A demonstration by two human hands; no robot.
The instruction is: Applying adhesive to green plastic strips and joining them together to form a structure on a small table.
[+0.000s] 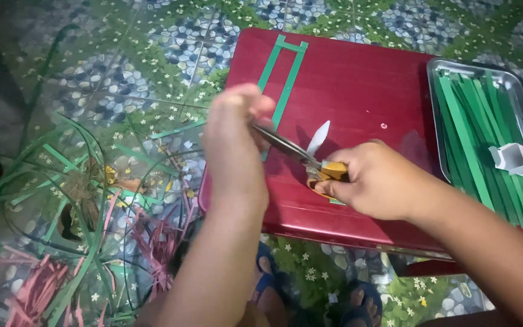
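The right hand (373,181) is clenched through the yellow handles of a pair of scissors (301,154), blades open and pointing toward the left hand (234,136) over the middle of the red table (358,79). The left hand is closed, seemingly pinching a green paper strip (272,115) taut at the blades — the strip itself is mostly hidden by the fingers. A longer folded strip (286,69) lies toward the table's far edge. At the right edge, a metal tray (434,72) keeps cut green strips (476,127) together within reach, beside a small white box (522,162). Pink and green scraps (62,242) litter the floor off the left edge.
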